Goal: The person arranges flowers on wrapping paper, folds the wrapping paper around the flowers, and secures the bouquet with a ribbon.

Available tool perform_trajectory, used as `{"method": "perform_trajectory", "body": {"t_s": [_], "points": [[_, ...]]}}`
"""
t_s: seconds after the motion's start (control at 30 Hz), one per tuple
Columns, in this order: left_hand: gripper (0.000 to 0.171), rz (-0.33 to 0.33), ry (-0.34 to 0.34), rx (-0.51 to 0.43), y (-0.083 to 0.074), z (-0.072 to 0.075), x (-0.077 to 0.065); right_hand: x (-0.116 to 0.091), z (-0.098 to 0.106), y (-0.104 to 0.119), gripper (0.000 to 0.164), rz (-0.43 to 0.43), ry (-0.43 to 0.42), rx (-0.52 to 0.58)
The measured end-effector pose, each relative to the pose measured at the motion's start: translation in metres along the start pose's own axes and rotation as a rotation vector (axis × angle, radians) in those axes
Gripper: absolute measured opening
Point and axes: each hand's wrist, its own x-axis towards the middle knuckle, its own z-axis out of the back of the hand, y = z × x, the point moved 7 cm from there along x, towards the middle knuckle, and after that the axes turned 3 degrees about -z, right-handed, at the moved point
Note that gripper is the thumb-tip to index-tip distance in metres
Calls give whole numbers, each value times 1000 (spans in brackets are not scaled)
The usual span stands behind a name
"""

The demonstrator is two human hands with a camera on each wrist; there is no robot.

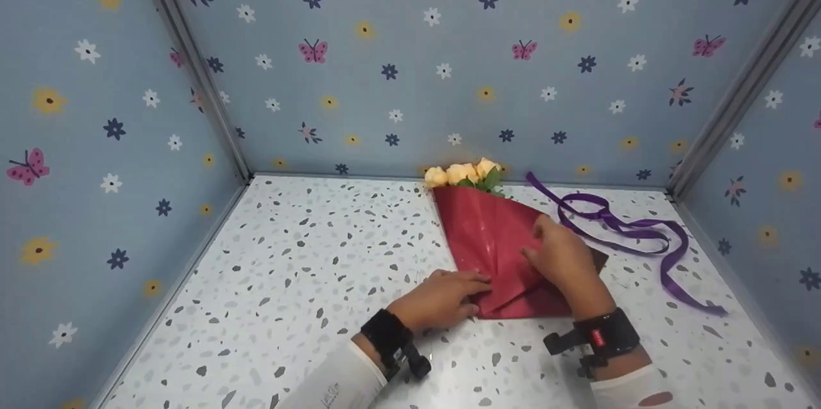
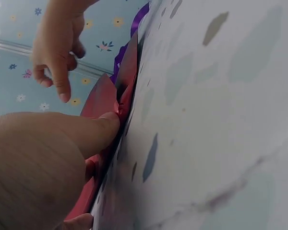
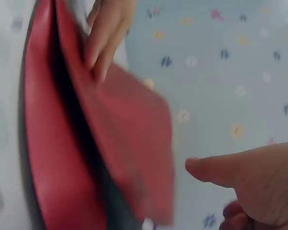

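A sheet of red wrapping paper (image 1: 478,229) lies folded in a cone on the table, dark on its inner side. Cream-coloured roses (image 1: 462,174) with green leaves stick out of its far end. My left hand (image 1: 446,300) presses the paper near its narrow lower end, with straight fingers on top. In the left wrist view, the left thumb (image 2: 103,127) rests at a fold. My right hand (image 1: 567,258) hovers over the right flap; in the right wrist view its thumb (image 3: 213,170) stands apart from the paper, and the flap (image 3: 129,139) rises off the lower layer.
A purple ribbon (image 1: 670,261) lies in loose loops on the table to the right of the paper. The speckled white tabletop (image 1: 308,255) is bounded by patterned blue panels (image 1: 410,75) at the back and both sides.
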Motion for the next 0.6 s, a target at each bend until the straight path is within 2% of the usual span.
{"method": "perform_trajectory", "body": {"t_s": [0.03,0.1,0.17,0.23,0.37,0.6], "points": [[52,2,-7,-3,0,1,0,-3,-6,12,35,72,39,-3],[52,3,-20,-14,0,1,1,-10,-24,29,25,176,167,10],[52,3,-28,-32,0,0,2,-16,-43,37,23,204,293,34],[50,6,-33,-52,1,0,2,-21,-57,38,26,194,367,36],[48,19,-40,-82,1,1,2,-23,-71,39,30,196,395,1],[64,96,-38,-119,12,6,-3,-25,-79,45,33,249,430,-53]]}}
